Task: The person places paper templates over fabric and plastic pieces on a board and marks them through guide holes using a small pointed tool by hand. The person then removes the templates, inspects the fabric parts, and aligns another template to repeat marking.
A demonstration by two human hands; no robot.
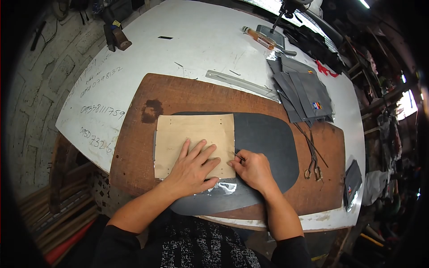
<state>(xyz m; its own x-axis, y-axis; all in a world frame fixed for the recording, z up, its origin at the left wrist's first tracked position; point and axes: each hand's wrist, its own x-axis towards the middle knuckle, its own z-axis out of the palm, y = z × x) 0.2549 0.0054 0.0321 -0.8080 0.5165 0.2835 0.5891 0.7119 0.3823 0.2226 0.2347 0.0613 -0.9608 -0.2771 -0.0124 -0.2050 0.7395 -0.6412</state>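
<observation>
A tan cardboard template (196,129) with small holes near its corners lies on a dark grey sheet (268,138) with rounded corners. Flat on the template, fingers spread, rests my left hand (194,165). My right hand (254,169) is at the template's right edge, its fingers pinched round a thin, dark, pointed tool (239,156). The tool's tip meets the template's edge; its exact kind is hard to make out. Shiny clear film (225,187) shows below the template's lower edge.
Under the sheet is a brown board (134,134) on a white table (147,49). Scissors (313,165) lie to the right, near stacked dark grey pieces (308,91). A ruler (241,84), a bottle (259,38) and a small dark bundle (352,183) are also around.
</observation>
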